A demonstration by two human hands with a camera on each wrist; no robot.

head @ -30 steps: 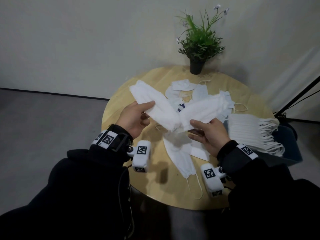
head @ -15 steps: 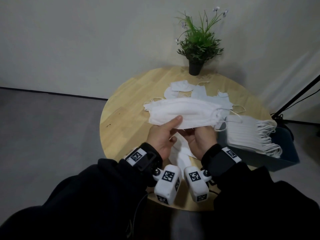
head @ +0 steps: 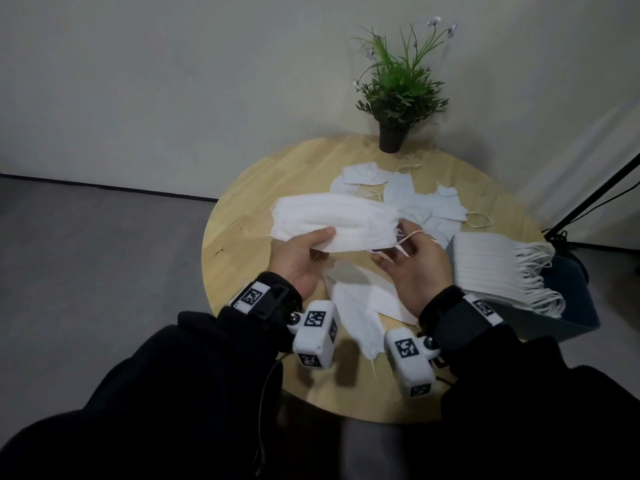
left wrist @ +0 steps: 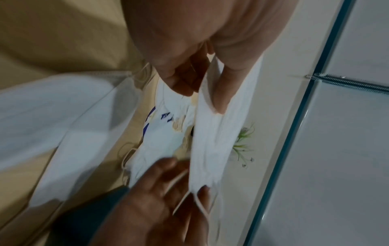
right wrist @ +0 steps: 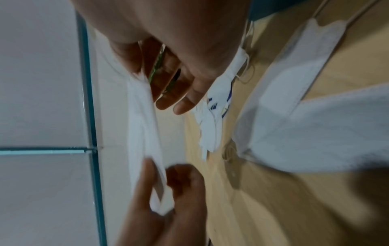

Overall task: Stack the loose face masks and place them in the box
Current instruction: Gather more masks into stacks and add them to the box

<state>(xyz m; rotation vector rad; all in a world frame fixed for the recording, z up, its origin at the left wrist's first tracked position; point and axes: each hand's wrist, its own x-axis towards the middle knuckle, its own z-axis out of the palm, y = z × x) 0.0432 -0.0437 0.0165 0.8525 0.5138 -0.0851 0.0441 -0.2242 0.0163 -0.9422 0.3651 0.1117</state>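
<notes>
A flat pair of white face masks (head: 332, 223) hangs level above the round wooden table (head: 239, 244). My left hand (head: 322, 237) pinches their near edge, thumb on top; the left wrist view shows that pinch (left wrist: 210, 93) on the masks (left wrist: 212, 141). At the right end my right hand (head: 398, 244) is spread palm up, fingertips touching the masks' end, an ear loop draped over one finger. Loose masks (head: 408, 199) lie further back and others (head: 360, 306) lie under my hands. The blue box (head: 571, 306) at the table's right edge holds a thick mask stack (head: 491, 268).
A potted green plant (head: 394, 98) stands at the table's far edge against the wall. A black stand leg with a cable (head: 595, 188) slants down at the right, behind the box. Grey floor lies to the left of the table.
A second ago each hand held one mask, crossed in a V. They were brought together flat; my right hand has since let go and moved to the right end.
</notes>
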